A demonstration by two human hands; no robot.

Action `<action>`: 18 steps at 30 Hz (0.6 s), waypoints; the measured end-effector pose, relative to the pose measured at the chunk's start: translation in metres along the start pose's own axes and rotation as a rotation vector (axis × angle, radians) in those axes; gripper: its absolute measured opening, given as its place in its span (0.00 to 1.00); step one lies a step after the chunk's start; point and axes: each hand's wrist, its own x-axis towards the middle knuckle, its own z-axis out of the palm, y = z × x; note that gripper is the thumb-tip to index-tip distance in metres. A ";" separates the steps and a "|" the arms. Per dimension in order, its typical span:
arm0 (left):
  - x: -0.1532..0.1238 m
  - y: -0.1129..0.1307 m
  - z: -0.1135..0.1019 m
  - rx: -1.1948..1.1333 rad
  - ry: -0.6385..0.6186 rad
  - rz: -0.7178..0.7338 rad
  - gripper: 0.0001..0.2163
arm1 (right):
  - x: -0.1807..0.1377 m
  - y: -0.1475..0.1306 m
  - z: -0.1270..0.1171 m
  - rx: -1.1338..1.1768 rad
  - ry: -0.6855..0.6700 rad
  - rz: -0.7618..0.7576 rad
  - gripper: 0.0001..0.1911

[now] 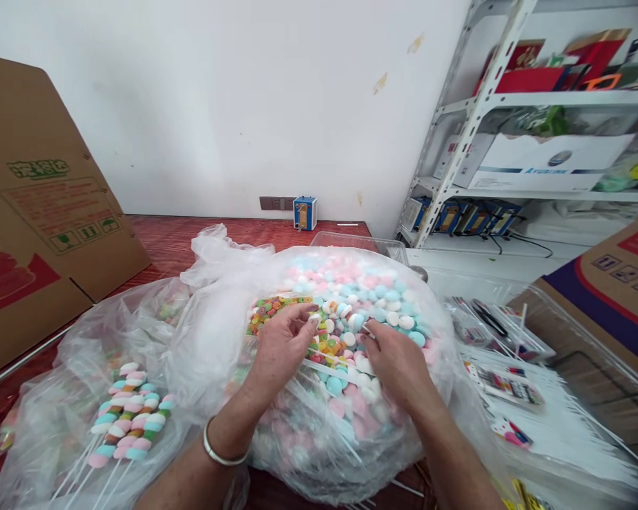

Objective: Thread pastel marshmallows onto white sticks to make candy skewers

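Fingers of the left hand (284, 343) are nearly closed, thumb and forefinger on a small white piece (315, 320), mostly covered; those of the right hand (398, 358) pinch one end of a skewer (345, 312), whose stick is hidden behind its marshmallows. This skewer lies between both hands, above a big clear bag (441, 347) of loose sweets — too many to count. Forearms and the right-hand carton (606, 297) are cut off by the picture edge. One bangle (213, 450) is on the left wrist; at least three filled skewers (130, 414) lie at left, overlapping. Two cartons flank the dark red table (175, 230) — behind it are a white wall (244, 106) and one metal shelf (473, 120), its blue boxes (468, 216) partly hidden.
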 end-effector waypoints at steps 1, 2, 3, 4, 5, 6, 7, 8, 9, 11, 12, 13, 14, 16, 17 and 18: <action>0.001 0.001 0.001 -0.116 -0.027 -0.077 0.15 | -0.002 -0.001 -0.001 0.094 -0.004 0.003 0.08; 0.001 0.003 0.002 -0.226 -0.065 -0.147 0.16 | -0.005 -0.003 -0.002 0.194 -0.022 0.008 0.10; 0.001 0.004 0.004 -0.330 -0.103 -0.204 0.17 | -0.008 -0.005 -0.003 0.296 -0.053 0.017 0.13; 0.000 0.006 0.007 -0.428 -0.144 -0.244 0.17 | -0.012 -0.007 -0.003 0.396 -0.093 0.030 0.16; -0.001 0.008 0.010 -0.517 -0.183 -0.265 0.17 | -0.015 -0.009 -0.002 0.490 -0.137 0.047 0.19; -0.002 0.010 0.012 -0.592 -0.220 -0.274 0.17 | -0.018 -0.011 -0.001 0.576 -0.177 0.064 0.21; -0.003 0.011 0.015 -0.650 -0.253 -0.277 0.17 | -0.021 -0.013 0.000 0.654 -0.209 0.082 0.22; -0.005 0.012 0.018 -0.686 -0.280 -0.277 0.16 | -0.022 -0.014 0.002 0.725 -0.231 0.098 0.23; -0.006 0.013 0.020 -0.702 -0.301 -0.273 0.16 | -0.024 -0.015 0.003 0.786 -0.241 0.114 0.23; -0.009 0.015 0.023 -0.694 -0.328 -0.269 0.15 | -0.025 -0.016 0.005 0.881 -0.236 0.140 0.23; -0.010 0.015 0.024 -0.680 -0.339 -0.262 0.15 | -0.025 -0.016 0.006 0.913 -0.226 0.150 0.23; -0.011 0.015 0.024 -0.662 -0.348 -0.251 0.15 | -0.025 -0.016 0.007 0.937 -0.211 0.158 0.23; -0.013 0.015 0.024 -0.639 -0.359 -0.236 0.15 | -0.024 -0.016 0.009 0.952 -0.191 0.162 0.22; -0.016 0.014 0.025 -0.591 -0.377 -0.208 0.17 | -0.024 -0.015 0.013 0.959 -0.142 0.166 0.21; -0.017 0.014 0.026 -0.569 -0.377 -0.196 0.18 | -0.024 -0.015 0.014 0.952 -0.117 0.165 0.21; -0.018 0.013 0.027 -0.549 -0.373 -0.186 0.19 | -0.024 -0.016 0.016 0.940 -0.093 0.161 0.21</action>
